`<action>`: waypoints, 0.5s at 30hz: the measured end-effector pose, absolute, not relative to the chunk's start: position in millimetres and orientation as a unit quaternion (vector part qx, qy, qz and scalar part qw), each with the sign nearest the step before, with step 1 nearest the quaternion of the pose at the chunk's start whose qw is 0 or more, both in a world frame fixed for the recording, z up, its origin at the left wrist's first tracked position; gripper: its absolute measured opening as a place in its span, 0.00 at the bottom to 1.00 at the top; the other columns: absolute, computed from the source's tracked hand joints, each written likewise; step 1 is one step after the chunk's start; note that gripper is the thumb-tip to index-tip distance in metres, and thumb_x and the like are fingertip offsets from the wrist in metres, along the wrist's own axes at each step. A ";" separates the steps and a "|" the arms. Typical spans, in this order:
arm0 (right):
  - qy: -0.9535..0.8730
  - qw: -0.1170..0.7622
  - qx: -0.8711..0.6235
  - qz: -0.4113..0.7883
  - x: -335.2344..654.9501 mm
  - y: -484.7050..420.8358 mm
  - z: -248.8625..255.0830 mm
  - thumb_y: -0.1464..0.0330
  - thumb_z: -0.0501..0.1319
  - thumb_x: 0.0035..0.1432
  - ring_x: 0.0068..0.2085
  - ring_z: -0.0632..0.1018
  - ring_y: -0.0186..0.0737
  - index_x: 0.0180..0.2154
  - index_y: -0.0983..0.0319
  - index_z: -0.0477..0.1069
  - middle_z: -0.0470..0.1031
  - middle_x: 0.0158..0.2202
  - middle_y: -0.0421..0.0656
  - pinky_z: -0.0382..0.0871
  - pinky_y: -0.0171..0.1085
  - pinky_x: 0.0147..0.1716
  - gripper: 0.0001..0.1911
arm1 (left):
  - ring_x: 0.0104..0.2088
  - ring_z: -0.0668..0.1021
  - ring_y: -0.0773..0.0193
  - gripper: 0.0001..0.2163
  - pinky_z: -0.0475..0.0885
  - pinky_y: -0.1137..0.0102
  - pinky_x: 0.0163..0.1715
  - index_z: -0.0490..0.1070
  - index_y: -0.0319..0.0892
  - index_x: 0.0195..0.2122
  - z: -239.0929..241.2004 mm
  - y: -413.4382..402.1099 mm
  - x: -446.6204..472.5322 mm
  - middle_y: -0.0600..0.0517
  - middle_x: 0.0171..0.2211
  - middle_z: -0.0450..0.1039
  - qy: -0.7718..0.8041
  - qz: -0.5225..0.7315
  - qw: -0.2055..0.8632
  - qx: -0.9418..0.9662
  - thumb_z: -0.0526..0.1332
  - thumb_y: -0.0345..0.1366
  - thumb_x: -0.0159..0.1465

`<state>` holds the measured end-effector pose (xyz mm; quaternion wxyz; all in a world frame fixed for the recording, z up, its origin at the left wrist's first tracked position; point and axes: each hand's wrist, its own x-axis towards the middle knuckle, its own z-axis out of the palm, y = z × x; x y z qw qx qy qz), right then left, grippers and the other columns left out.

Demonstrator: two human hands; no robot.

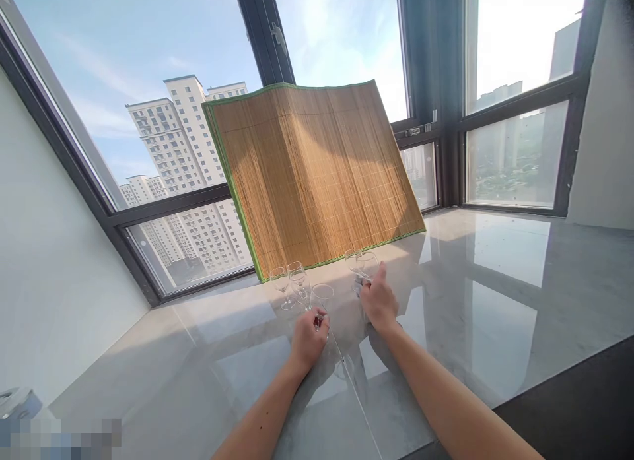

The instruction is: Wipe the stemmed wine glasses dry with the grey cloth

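Note:
My left hand (310, 336) is closed around the lower part of a clear stemmed glass (323, 294), whose bowl shows above the fingers. To the right, my right hand (379, 301) grips another stemmed glass (367, 264), its bowl overlapping a further stemmed glass (352, 261) behind it. Whether those two touch I cannot tell. Left of my left hand, a pair of stemmed glasses stands upright on the sill: one at the far left (280, 280) and one beside it (297, 277). My fingers hide the stems of the held glasses.
A bamboo mat (321, 176) with green edging leans against the window behind the glasses. The glossy grey sill (446, 315) reflects the panes. Dark window frames (436, 103) stand behind, and a white object (20, 404) is at the lower left.

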<state>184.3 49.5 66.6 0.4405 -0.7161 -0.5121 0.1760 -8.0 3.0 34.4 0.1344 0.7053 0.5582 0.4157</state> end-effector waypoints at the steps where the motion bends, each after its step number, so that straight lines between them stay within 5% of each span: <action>1: -0.516 0.432 -0.717 0.180 184.6 49.5 66.3 0.66 0.48 0.64 0.43 0.79 0.55 0.70 0.65 0.38 0.77 0.46 0.56 0.67 0.47 0.41 0.36 | 0.28 0.74 0.65 0.09 0.67 0.70 0.33 0.73 0.42 0.35 34.6 2.9 -7.9 0.53 0.26 0.73 0.557 0.415 0.135 0.706 0.57 0.41 0.62; 15: -0.520 0.469 -0.682 0.210 186.1 53.7 60.4 0.66 0.49 0.64 0.46 0.78 0.52 0.68 0.66 0.42 0.77 0.47 0.53 0.66 0.42 0.41 0.35 | 0.28 0.75 0.65 0.09 0.67 0.71 0.33 0.73 0.42 0.36 34.5 3.0 -9.0 0.54 0.26 0.74 0.556 0.415 0.133 0.708 0.57 0.40 0.62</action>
